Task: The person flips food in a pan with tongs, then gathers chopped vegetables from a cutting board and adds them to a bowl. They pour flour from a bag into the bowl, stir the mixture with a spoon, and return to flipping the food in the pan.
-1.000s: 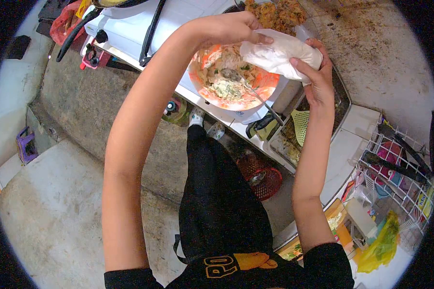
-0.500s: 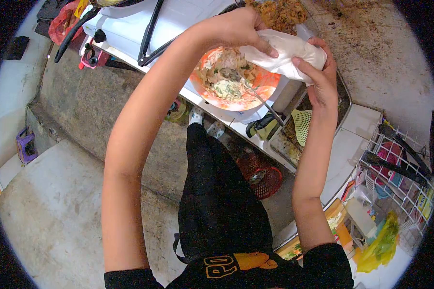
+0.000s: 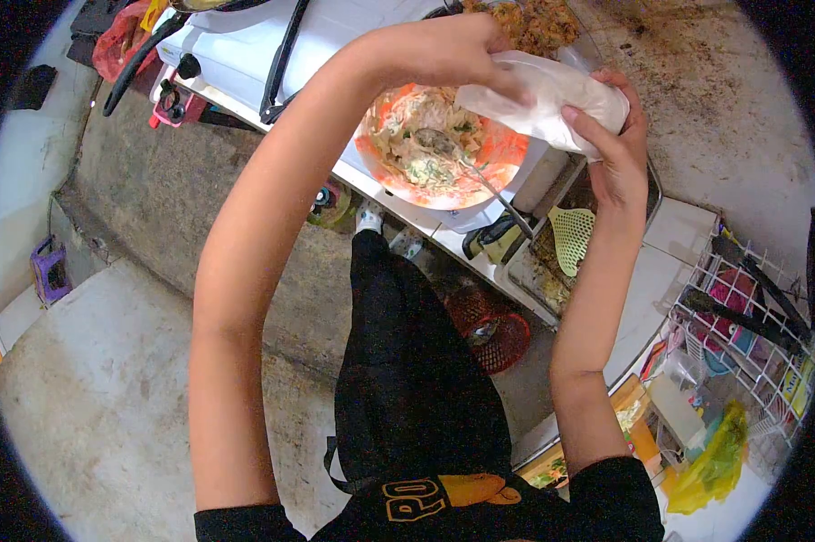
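Observation:
A white, soft-looking bag or packet (image 3: 552, 95) is held up between both hands, over the right edge of a bowl. My left hand (image 3: 471, 54) reaches across from the left, its fingers partly hidden at the packet's left end. My right hand (image 3: 617, 131) grips the packet's right end, thumb in front and fingers behind. Below, the orange-and-white bowl (image 3: 507, 149) holds a pale batter-like mixture with green bits. A metal spoon (image 3: 439, 140) rests in it, its handle sticking out over the rim toward the lower right.
Behind the packet is a container of browned fried food (image 3: 538, 27). A green slotted ladle (image 3: 570, 237) lies on a metal tray (image 3: 525, 271). To the left are a white stove (image 3: 231, 54) and a pan (image 3: 180, 18). A wire rack (image 3: 742, 316) stands at right.
My right hand and the packet's right end have moved slightly to the right. The fingers of my left hand have gone further behind or into the packet's left end.

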{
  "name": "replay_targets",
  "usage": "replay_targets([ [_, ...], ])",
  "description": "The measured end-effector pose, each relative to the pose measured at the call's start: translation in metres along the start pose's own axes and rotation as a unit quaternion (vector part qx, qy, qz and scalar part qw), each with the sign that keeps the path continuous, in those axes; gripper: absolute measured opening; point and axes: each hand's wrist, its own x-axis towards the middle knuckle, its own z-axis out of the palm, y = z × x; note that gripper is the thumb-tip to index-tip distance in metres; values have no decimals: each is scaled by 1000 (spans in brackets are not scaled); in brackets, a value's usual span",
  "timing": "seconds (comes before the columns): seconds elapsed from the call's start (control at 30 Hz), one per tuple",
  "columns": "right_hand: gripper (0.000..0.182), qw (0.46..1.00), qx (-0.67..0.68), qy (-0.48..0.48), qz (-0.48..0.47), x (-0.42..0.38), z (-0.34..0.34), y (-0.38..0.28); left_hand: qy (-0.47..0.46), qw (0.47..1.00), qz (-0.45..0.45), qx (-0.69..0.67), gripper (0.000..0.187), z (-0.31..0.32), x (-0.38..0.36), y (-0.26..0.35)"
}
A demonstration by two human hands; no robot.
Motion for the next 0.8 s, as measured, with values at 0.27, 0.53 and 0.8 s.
replay_targets([
  [0.27,47,999,-26,2,-26,4,0,-7,-36,998,41,3,49,-10,4,8],
  [0.53,49,997,-64,-9,-44,7,-1,-12,66,990,112,60,48,12,18,-13],
  [0.8,47,994,-91,-19,-59,10,-1,-12,-22,994,92,55,44,17,15,-14],
])
